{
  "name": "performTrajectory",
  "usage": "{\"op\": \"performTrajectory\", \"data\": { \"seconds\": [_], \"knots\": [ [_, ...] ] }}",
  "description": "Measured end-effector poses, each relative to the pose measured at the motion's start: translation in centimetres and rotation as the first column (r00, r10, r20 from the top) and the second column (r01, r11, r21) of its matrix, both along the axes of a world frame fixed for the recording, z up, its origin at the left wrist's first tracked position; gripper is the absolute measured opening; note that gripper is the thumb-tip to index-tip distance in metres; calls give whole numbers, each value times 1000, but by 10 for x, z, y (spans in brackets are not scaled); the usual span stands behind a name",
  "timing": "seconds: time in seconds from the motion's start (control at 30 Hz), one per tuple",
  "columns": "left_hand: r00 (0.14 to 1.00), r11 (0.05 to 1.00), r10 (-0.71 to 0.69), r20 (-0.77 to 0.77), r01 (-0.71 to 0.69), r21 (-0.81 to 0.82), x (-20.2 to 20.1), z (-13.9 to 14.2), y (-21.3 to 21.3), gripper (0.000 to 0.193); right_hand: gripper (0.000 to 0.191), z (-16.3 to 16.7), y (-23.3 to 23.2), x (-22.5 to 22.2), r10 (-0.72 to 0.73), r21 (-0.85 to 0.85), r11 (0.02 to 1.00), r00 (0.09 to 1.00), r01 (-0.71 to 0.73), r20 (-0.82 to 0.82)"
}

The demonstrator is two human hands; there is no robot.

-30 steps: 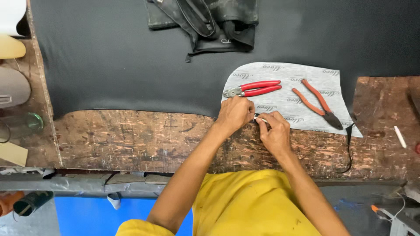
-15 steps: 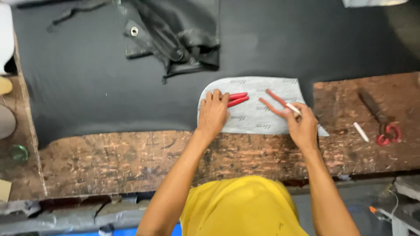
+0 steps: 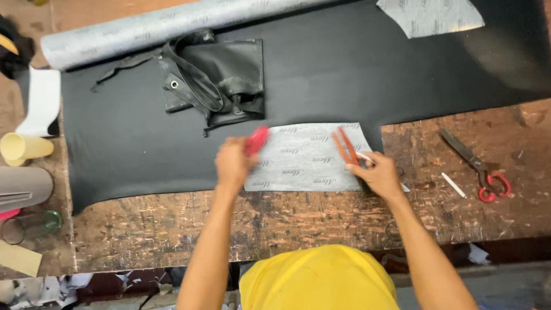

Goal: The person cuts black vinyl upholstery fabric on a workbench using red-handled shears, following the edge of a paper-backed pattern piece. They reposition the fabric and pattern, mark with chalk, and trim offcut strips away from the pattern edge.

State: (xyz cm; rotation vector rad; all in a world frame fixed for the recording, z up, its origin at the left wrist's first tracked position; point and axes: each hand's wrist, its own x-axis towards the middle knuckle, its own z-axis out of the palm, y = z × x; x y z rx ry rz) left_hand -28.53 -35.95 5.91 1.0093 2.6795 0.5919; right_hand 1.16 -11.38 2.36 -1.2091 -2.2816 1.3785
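A grey paper pattern point(image 3: 304, 163) lies on the front edge of a black leather sheet point(image 3: 344, 74) spread over a worn wooden bench point(image 3: 321, 221). My left hand point(image 3: 232, 163) is at the pattern's left edge, gripping red-handled pliers point(image 3: 256, 140) that are blurred by motion. At the pattern's right edge, my right hand point(image 3: 377, 174) pinches a short white marking stick point(image 3: 364, 156). A second pair of red-handled pliers point(image 3: 343, 146) lies on the pattern just left of that hand.
A black bag point(image 3: 215, 77) rests on the leather behind the pattern, with a grey paper roll point(image 3: 172, 26) beyond it. Red-handled scissors point(image 3: 475, 165) and a white stick point(image 3: 453, 185) lie at right. Rolls and a cup point(image 3: 24, 147) stand at left.
My left hand has lifted the red-handled pliers off the pattern's left part. My right hand stays at the pattern's right edge with the white stick. The view has shifted.
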Motion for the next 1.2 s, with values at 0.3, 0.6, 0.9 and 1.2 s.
{"op": "performTrajectory", "data": {
  "seconds": [0.3, 0.6, 0.9, 1.2],
  "knots": [
    [935, 977, 155, -320, -193, -89, -34, -19, -18, 52, 47, -1, 98, 148, -383, 119, 918, 924, 378, 17],
    [992, 994, 104, 72, -102, -27, -4, -44, 64, 46, 47, -38, 115, 208, -357, 734, 677, 893, 46, 273],
    [953, 977, -41, -301, 102, 190, 27, 23, 46, 20, 42, -33, 114, 192, -349, 736, 667, 922, 118, 168],
    [917, 808, -362, -166, 397, 436, 99, 73, -29, 32, 31, 7, 101, 118, -257, 398, 888, 966, 229, 18]
  ]
}}
